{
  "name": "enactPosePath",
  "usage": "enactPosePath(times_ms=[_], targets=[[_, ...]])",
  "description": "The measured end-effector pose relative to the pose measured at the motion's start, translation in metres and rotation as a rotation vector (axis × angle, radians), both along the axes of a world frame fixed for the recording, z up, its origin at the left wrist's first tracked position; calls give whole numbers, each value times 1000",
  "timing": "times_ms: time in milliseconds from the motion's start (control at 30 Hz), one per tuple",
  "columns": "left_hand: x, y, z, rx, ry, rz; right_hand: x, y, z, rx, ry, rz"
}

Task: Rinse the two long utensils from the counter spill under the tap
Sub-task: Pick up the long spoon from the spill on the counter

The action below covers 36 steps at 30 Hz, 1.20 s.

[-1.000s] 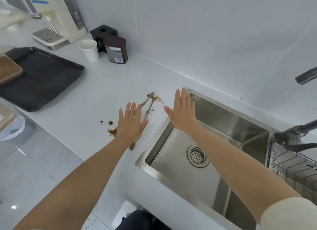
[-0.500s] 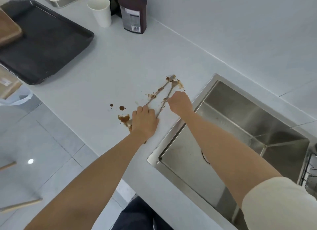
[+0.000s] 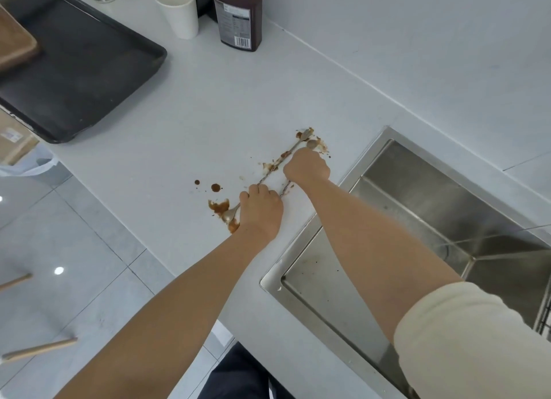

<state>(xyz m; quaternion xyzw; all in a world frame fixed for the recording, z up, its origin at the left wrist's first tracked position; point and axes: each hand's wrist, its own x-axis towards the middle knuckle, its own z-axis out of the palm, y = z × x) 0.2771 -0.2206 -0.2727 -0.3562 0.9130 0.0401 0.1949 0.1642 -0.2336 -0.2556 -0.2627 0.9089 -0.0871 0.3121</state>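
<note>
Two long metal utensils lie side by side in a brown spill [image 3: 220, 206] on the white counter, left of the steel sink [image 3: 368, 155]. My left hand [image 3: 261, 204] is curled over the left utensil [image 3: 277, 163], near its spoon bowl at the counter's front. The shaft runs up and away to the right. My right hand [image 3: 307, 166] is closed over the right utensil [image 3: 286, 188]; its far end pokes out past my knuckles. Both utensils rest on the counter. No tap is in view.
A black tray [image 3: 83, 70] with a wooden board [image 3: 15, 44] on it sits at the back left. A white paper cup [image 3: 179, 9] and a dark container [image 3: 238, 14] stand by the wall. A wire rack [image 3: 545, 318] shows at the right edge.
My hands were flat and open above the spill; they have dropped onto the counter and curled shut, one over each utensil. The view has tilted down, closer to the counter.
</note>
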Motion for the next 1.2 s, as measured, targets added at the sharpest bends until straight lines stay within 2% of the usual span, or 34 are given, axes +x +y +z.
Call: enactPosePath(times_ms=[200, 333, 433, 567, 800, 1000, 1100, 1200], targets=[[0, 0, 3, -2, -12, -34, -1, 6, 2, -52, -93, -121], [0, 0, 10, 18, 63, 4, -1, 11, 10, -144, -100, -150], [-4, -1, 20, 143, 186, 115, -6, 20, 24, -188, -70, -143], [-12, 0, 34, 419, 286, 191, -18, 47, 42, -273, -55, -210], [-44, 42, 62, 635, 438, 19, -45, 125, 69, -398, -41, -419], [-89, 108, 80, 730, 382, -229, -76, 220, 77, -550, -44, -710], [-88, 110, 75, 712, 346, -242, -69, 232, 64, -547, -152, -731], [-95, 123, 69, 703, 299, -309, -70, 256, 59, -633, -279, -835]])
